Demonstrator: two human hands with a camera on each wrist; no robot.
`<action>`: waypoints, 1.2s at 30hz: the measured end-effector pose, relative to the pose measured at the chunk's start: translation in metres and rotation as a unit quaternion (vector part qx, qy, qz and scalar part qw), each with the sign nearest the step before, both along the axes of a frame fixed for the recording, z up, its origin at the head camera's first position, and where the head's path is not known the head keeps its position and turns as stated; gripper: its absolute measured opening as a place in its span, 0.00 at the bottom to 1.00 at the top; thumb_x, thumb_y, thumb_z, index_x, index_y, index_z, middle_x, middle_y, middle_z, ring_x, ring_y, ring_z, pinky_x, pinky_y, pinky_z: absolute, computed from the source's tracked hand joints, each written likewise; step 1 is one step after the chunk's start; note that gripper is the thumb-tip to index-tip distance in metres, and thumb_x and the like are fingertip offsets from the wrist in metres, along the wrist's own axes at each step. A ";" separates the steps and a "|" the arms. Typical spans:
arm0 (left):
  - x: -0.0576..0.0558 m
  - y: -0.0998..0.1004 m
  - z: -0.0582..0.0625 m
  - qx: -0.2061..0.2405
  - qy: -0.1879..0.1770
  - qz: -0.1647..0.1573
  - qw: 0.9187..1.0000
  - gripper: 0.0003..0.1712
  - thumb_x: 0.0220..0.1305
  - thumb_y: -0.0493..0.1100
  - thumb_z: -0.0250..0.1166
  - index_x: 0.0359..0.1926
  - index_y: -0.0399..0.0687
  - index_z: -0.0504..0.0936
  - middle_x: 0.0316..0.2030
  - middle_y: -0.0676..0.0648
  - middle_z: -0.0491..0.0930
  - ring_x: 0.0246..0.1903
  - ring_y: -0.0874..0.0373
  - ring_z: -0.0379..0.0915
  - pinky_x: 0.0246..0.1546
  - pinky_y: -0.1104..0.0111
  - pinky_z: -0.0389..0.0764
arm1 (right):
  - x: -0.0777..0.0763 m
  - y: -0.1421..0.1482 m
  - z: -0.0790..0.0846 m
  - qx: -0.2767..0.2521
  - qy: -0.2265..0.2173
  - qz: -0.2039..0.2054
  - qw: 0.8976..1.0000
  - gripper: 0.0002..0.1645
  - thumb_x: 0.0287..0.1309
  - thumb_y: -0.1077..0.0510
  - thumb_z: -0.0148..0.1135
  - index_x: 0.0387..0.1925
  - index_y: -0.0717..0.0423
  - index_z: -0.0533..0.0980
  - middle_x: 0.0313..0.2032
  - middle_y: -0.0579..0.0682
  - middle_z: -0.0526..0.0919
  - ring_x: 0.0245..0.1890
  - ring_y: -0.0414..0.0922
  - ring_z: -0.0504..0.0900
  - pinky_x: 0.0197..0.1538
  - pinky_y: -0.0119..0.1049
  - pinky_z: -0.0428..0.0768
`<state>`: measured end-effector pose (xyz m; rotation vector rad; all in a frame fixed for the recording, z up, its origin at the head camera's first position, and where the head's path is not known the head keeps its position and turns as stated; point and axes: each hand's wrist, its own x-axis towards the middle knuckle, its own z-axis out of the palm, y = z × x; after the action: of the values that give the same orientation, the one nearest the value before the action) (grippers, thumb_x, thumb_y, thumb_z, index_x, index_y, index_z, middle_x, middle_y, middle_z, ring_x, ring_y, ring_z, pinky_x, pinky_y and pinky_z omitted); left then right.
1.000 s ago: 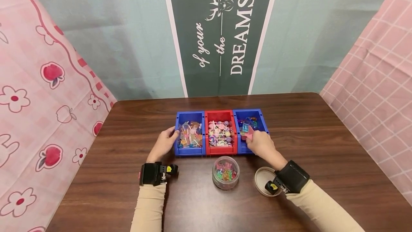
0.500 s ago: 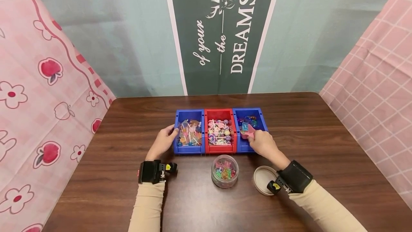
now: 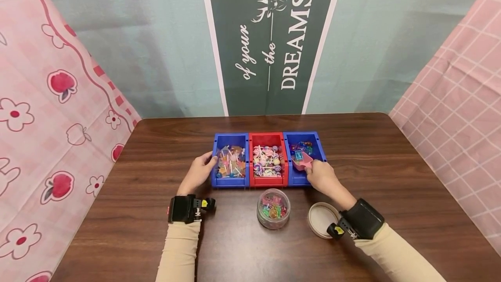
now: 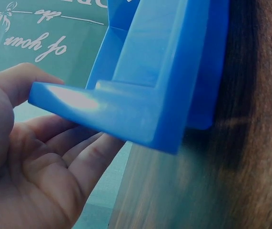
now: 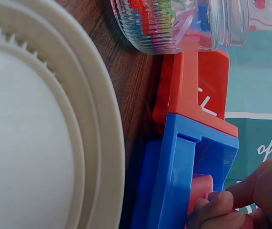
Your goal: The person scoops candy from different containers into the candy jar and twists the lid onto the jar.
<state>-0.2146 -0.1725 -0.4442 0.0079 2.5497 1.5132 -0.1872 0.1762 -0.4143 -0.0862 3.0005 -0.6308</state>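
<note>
My right hand (image 3: 322, 176) pinches the handle of a pink scoop (image 3: 302, 163) inside the right blue bin (image 3: 299, 180). A light blue wrapped candy lies in the scoop, and several colourful candies (image 3: 305, 146) sit deeper in that bin. In the right wrist view, curled fingers (image 5: 216, 205) surround the scoop's handle at the bin's front. At the far left of the row, my left hand (image 3: 198, 173) grips the side wall of the left blue bin (image 3: 231, 182). The left wrist view has the thumb over this wall (image 4: 102, 109) and the fingers beneath it.
Between the blue bins stands a red bin (image 3: 268, 181) of small lollipops. A clear jar (image 3: 273, 223) of wrapped candies stands before it. To the jar's right lies a round white lid (image 3: 321, 220), under the right wrist's camera. Fabric curtains (image 3: 156, 55) surround the wooden table (image 3: 235, 251).
The scoop has shifted slightly right and shows more fully, with the blue candy in it. My right hand has drawn back slightly right. The left hand keeps its grip on the bin.
</note>
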 end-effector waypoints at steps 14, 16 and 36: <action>-0.001 0.001 0.000 0.003 0.001 0.001 1.000 0.28 0.75 0.47 0.47 0.69 0.36 0.64 0.63 0.34 0.72 0.58 0.46 0.72 0.64 0.50 0.72 | 0.013 0.008 -0.002 -0.011 0.029 -0.007 1.000 0.14 0.63 0.61 0.54 0.28 0.70 0.73 0.20 0.56 0.72 0.24 0.52 0.73 0.30 0.44 0.72; -0.001 0.001 0.000 0.003 0.001 0.003 1.000 0.28 0.75 0.47 0.47 0.69 0.36 0.63 0.63 0.34 0.72 0.58 0.45 0.72 0.65 0.50 0.72 | 0.015 0.009 -0.001 -0.017 0.032 -0.007 0.999 0.14 0.63 0.61 0.54 0.29 0.71 0.73 0.20 0.56 0.72 0.24 0.51 0.72 0.29 0.42 0.71; 0.000 0.000 0.001 0.007 -0.008 0.004 1.000 0.28 0.75 0.46 0.47 0.69 0.37 0.63 0.64 0.34 0.71 0.60 0.45 0.70 0.66 0.50 0.70 | 0.026 0.021 -0.004 -0.063 0.064 -0.013 0.996 0.13 0.63 0.62 0.54 0.38 0.74 0.74 0.20 0.54 0.71 0.23 0.49 0.71 0.26 0.34 0.65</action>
<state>-0.2147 -0.1723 -0.4435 -0.0122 2.5308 1.5271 -0.1609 0.1968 -0.4182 -0.0999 3.0855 -0.8481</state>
